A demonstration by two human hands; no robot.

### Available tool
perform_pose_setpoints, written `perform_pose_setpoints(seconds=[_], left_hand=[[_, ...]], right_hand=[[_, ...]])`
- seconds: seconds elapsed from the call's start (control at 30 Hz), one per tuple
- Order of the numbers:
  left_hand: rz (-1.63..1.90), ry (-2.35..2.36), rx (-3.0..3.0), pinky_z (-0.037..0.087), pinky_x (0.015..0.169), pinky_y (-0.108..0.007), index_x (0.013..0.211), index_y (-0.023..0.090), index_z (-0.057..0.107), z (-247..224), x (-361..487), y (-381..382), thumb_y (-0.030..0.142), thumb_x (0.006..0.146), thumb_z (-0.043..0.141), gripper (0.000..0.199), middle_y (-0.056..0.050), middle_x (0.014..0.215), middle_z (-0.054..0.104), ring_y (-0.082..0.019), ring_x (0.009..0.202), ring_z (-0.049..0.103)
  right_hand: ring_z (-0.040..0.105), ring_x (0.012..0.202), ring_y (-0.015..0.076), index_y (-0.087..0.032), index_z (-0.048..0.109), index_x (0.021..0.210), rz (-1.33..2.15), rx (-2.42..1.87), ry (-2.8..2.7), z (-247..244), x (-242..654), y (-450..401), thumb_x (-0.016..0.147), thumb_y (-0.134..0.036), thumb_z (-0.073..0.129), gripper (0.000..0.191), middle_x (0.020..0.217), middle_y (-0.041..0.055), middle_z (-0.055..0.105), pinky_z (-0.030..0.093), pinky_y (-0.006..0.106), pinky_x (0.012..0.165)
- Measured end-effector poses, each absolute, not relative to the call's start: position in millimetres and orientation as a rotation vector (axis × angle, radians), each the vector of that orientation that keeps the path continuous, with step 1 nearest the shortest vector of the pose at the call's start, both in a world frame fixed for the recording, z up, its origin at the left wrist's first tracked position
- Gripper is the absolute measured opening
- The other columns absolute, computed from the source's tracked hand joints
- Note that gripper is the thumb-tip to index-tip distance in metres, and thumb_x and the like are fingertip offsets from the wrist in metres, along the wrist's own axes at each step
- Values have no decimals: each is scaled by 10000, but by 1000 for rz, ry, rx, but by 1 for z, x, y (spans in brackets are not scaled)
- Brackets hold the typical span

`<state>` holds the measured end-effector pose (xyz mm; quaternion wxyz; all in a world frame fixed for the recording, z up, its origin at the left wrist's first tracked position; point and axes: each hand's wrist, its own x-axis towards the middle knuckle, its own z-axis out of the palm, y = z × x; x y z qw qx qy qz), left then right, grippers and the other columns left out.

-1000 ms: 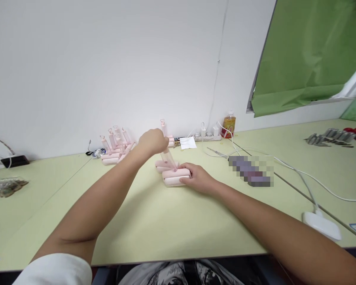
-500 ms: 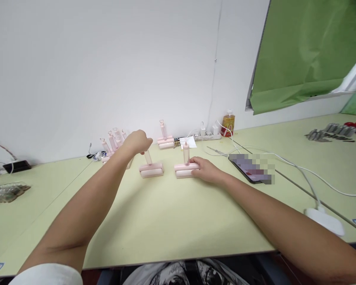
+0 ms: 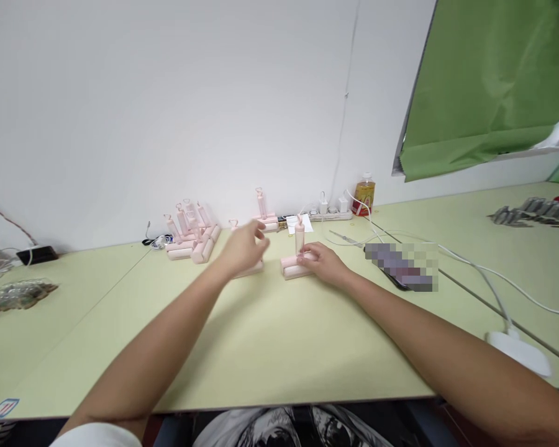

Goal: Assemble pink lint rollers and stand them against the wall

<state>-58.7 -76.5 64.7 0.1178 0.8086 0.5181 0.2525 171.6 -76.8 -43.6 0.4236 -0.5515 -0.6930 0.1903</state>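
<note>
My right hand [image 3: 325, 263] is closed on the right end of a pink lint roller [image 3: 290, 267], which stands on the table with its clear handle upright. To the left, my left hand [image 3: 246, 249] is in the air with its fingers apart and nothing in them. Behind and below that hand stands another pink lint roller [image 3: 254, 269]; most of its body and handle are hidden by the hand. A third lint roller [image 3: 261, 205] stands by the wall. Several more lint rollers [image 3: 182, 225] are grouped at the left, most upright and some lying over.
Along the wall are a power strip [image 3: 330, 216] with chargers, a white paper [image 3: 299, 224] and a bottle [image 3: 364, 194]. A phone [image 3: 398, 273], partly blurred out, lies right of my right hand, with white cables and a white adapter [image 3: 519, 352] beyond. Metal pieces [image 3: 531, 212] lie far right.
My left hand has let go of the handle of the left lint roller and come down to the right, its fingers opening. My right hand stays on its roller, its fingers shifted closer to the handle.
</note>
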Motion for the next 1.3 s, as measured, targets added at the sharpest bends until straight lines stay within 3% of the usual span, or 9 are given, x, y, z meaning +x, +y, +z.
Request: perform_pose_setpoints(seconds=[0.13,0.23,0.33,0.5,0.67,0.83,0.93,1.1,1.3], left_hand=[[647,1323,2366,463,894,-370,1469,202,228,-4,-38,-95,380,769,626,825,-179,1415,435,-277,1118,574],[596,1291,2311,449,904,-392,1496,182,154,-34,-32,-102,385,758,634,903,-162,1271,544,-289,1101,565],[585,1281,2260,464,842,-382,1484,199,181,-40,-32,-104,417,750,644,895,-105,1080,613,-269,983,599],[739,1312,2157,455,861,-335,1386,208,307,-33,-32,-104,377,746,653,747,-106,1122,592,-236,1035,582],[686,1414,2195,455,726,-318,1335,200,346,-28,-30,-109,330,733,645,684,-93,1022,629,-238,888,612],[633,1426,2287,419,639,-295,1280,196,382,-23,-34,-110,229,704,629,628,-69,946,650,-243,820,618],[598,1378,2269,413,614,-282,1207,210,427,-25,-38,-107,267,659,689,610,-52,942,639,-231,790,616],[765,1293,2047,458,676,-278,1284,225,365,-33,-42,-98,419,681,714,723,-45,1008,596,-183,805,609],[1209,1135,1882,491,790,-306,1282,222,326,-20,-40,-79,378,744,685,665,-80,1126,520,-163,894,599]], right_hand=[[575,907,211,-191,640,876,489,-1393,-1726,-42,167,-78,764,-416,630,252,987,53,619,411,314,805],[567,850,202,-192,612,801,465,-1374,-1738,-41,164,-84,760,-405,624,217,900,30,609,401,306,764],[563,845,202,-195,602,775,422,-1317,-1745,-38,161,-90,770,-381,614,186,866,24,607,391,307,762],[571,876,215,-197,615,821,369,-1241,-1699,-31,159,-99,783,-383,609,190,938,50,629,405,319,775],[555,930,242,-209,631,865,200,-1205,-1765,-26,154,-107,801,-371,608,176,949,67,639,416,341,795],[564,861,238,-203,614,825,124,-1154,-1804,-23,151,-113,828,-383,584,182,860,60,643,428,340,748],[575,769,210,-198,600,821,170,-1144,-1714,-18,153,-116,832,-402,581,205,824,45,637,432,317,693],[556,691,173,-194,590,789,270,-1138,-1435,-11,161,-114,820,-447,604,255,753,12,628,420,282,642],[532,676,162,-184,579,762,292,-1125,-1241,-14,170,-100,807,-458,610,279,712,-3,594,414,288,659]])
